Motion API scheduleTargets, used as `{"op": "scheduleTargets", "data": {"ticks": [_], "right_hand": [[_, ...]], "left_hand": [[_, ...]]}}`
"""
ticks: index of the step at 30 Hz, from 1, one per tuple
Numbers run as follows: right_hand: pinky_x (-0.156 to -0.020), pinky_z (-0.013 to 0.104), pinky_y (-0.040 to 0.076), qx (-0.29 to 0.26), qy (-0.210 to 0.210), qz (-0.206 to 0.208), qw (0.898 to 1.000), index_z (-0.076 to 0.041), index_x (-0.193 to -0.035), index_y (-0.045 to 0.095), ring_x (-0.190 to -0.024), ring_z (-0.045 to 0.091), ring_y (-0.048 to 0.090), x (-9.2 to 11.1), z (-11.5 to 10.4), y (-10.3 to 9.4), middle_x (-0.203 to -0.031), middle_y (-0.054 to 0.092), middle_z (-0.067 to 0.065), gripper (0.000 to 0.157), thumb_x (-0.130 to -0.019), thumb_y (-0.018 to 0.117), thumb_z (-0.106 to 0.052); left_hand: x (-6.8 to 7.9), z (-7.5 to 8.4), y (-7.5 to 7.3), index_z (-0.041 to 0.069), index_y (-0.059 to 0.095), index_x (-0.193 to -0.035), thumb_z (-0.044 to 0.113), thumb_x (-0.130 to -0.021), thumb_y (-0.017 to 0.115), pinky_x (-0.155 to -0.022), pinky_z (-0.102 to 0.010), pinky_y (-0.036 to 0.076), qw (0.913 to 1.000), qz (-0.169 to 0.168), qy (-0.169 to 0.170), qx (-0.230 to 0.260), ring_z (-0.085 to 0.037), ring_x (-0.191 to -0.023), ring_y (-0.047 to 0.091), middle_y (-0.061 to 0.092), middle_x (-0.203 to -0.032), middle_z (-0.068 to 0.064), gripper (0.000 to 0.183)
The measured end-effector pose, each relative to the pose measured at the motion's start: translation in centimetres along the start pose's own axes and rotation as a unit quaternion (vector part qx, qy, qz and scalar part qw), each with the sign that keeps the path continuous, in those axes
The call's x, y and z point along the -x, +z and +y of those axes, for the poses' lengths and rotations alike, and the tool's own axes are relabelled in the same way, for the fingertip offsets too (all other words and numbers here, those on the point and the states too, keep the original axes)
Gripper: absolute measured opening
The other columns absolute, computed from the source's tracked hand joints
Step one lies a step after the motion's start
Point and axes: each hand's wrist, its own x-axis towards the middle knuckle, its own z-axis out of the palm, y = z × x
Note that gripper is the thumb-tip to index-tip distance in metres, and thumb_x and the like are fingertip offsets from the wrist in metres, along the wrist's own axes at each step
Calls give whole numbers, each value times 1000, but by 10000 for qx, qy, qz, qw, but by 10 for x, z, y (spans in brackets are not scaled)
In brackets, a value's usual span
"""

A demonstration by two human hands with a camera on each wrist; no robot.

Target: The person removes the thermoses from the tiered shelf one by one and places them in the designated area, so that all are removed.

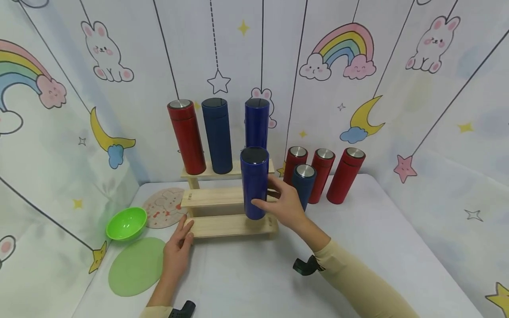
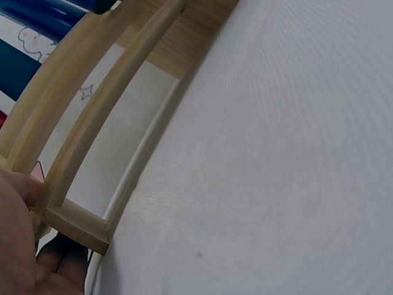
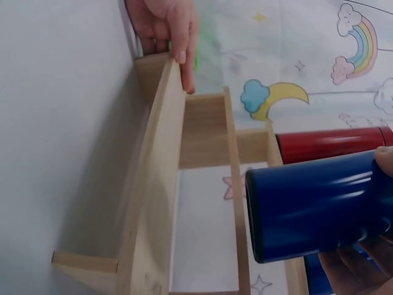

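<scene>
My right hand (image 1: 284, 203) grips a glossy blue thermos bottle (image 1: 255, 185), thumb on its near side and fingers round the far side. The bottle is upright, with its base close over the right part of the lowest step of a three-tier wooden rack (image 1: 222, 226). In the right wrist view the flat base of that blue bottle (image 3: 313, 206) faces the rack. My left hand (image 1: 176, 254) holds the rack's left end, fingers over the end of the lowest board. On the top tier stand a red thermos (image 1: 187, 139), a dark blue thermos (image 1: 217, 137) and another glossy blue thermos (image 1: 257, 121).
Right of the rack stand three red bottles (image 1: 345, 176) and a dark blue bottle (image 1: 304, 183) with steel lids. On the left lie a green bowl (image 1: 126, 225), a green round mat (image 1: 137, 267) and a pink patterned mat (image 1: 163, 207). A printed curtain (image 1: 238, 48) backs the table.
</scene>
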Motion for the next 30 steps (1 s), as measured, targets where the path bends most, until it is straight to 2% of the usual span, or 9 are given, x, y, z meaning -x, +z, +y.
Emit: {"op": "scheduleTargets", "data": {"ticks": [6, 12, 19, 23, 26, 30], "right_hand": [[-104, 51, 57, 90, 35, 152, 9998, -9, -153, 60, -128, 31, 68, 5, 2, -7, -142, 70, 10, 73, -89, 93, -22], [-105, 49, 57, 107, 18, 210, 9997, -12, -150, 63, -127, 28, 69, 11, 5, -14, -140, 71, 6, 70, -89, 93, -23], [-103, 55, 57, 373, 30, 252, 9990, -12, -152, 62, -124, 31, 71, 24, 5, -24, -139, 72, 9, 70, -90, 92, -27], [-102, 59, 56, 379, 4, 267, 9989, -10, -151, 62, -122, 33, 72, 39, 9, -34, -137, 73, 11, 69, -89, 93, -21], [-101, 57, 57, 383, -69, 365, 9986, -9, -149, 63, -121, 33, 73, 44, 11, -42, -135, 73, 11, 68, -89, 93, -15], [-102, 51, 58, 356, -146, 399, 9985, -8, -150, 62, -120, 31, 73, 43, 12, -45, -136, 73, 11, 67, -90, 92, -13]], "left_hand": [[-4, 0, -2, 0, 62, -151, 6, -112, 60, -105, -5, 36, 9999, -84, -95, -29, -35, -158, 33, 37, -172, -11, 40], [-2, 0, -1, 0, 62, -151, 6, -112, 60, -105, -5, 36, 9999, -69, -154, -5, -35, -159, 32, 37, -172, -11, 40], [3, 0, -2, 0, 62, -151, 7, -112, 61, -105, -5, 36, 9999, -33, -136, 52, -37, -159, 32, 37, -172, -13, 40], [9, -4, 1, 0, 62, -150, 6, -111, 61, -104, -5, 36, 9997, -131, -160, 88, -38, -158, 32, 37, -172, -15, 40], [8, -6, 2, 1, 62, -151, 8, -112, 61, -106, -7, 36, 9997, -203, -80, 128, -36, -159, 31, 36, -172, -14, 40], [1, -5, -1, 3, 63, -151, 9, -112, 61, -106, -6, 35, 10000, -33, 58, 70, -35, -159, 33, 38, -172, -12, 40]]}}
